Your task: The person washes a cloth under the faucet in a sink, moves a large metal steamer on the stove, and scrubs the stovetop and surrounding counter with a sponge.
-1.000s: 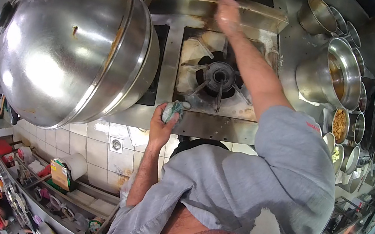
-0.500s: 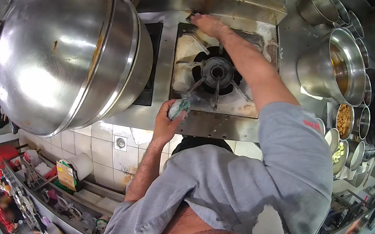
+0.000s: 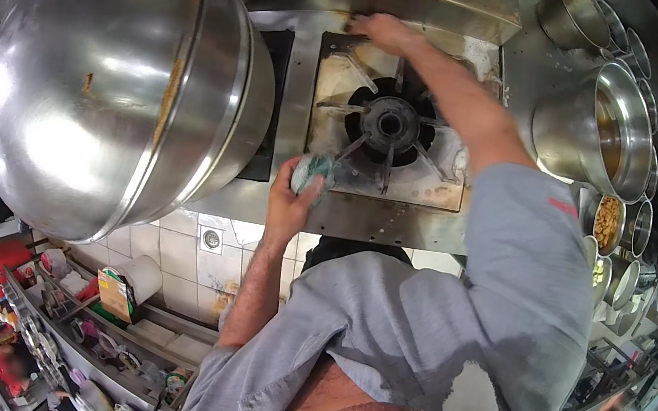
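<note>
My left hand [image 3: 288, 203] is wrapped around a rounded, whitish and green, partly see-through thing [image 3: 313, 178] at the front left corner of the burner. Its exact kind I cannot make out. Across the stove reaches my right arm. My right hand [image 3: 386, 32] is at the back left edge of the burner tray [image 3: 428, 190], fingers bent down and pressed together against the steel. Something small and dark shows at the fingertips, too blurred to name. Between the hands sits the gas burner [image 3: 391, 125] with its metal pan supports; the tray around it is stained.
A huge steel domed vessel [image 3: 96, 76] stands close on the left. To the right are a large steel pot [image 3: 575, 130] with brown liquid, a container of brown pieces [image 3: 608, 221] and several other pots. Behind me runs a tiled floor [image 3: 177, 267] with a drain.
My right hand has slid slightly to the right along the back edge of the burner tray. My left hand still holds the whitish-green thing, now turned a little. The view has shifted slightly.
</note>
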A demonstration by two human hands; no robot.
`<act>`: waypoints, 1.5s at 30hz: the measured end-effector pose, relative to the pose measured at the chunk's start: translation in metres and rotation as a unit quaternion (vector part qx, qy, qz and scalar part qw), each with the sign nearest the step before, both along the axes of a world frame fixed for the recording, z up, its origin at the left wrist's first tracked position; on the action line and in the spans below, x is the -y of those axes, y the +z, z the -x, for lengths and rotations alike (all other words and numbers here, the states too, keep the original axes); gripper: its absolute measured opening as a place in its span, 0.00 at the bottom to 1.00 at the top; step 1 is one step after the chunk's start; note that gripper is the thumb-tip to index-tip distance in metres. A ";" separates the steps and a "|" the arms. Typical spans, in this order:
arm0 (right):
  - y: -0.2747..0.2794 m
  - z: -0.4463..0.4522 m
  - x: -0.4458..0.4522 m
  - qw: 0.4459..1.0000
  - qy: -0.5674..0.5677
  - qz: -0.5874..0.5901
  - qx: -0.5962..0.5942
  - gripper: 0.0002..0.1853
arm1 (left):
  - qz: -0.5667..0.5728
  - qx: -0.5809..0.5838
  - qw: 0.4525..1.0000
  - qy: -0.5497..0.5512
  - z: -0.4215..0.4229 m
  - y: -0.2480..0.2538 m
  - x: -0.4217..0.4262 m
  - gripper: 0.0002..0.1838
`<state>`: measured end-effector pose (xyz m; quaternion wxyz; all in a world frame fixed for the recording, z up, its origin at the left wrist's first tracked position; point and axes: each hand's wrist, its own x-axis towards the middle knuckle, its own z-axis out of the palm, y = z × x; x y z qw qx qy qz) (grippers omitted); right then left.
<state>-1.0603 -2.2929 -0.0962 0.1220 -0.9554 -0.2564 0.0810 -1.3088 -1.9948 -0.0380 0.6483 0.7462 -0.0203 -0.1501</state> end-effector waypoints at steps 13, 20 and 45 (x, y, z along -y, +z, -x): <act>-0.030 0.012 0.049 0.988 0.065 -0.121 0.070 0.21 | -0.092 0.345 0.934 -0.016 -0.222 0.020 0.152 0.19; 0.009 0.040 0.057 0.990 -0.075 -0.091 -0.084 0.20 | -0.161 0.494 0.846 -0.121 -0.243 0.040 0.194 0.17; -0.003 -0.024 -0.040 0.989 0.036 -0.139 0.038 0.26 | -0.152 0.234 0.958 -0.071 -0.018 0.000 0.046 0.20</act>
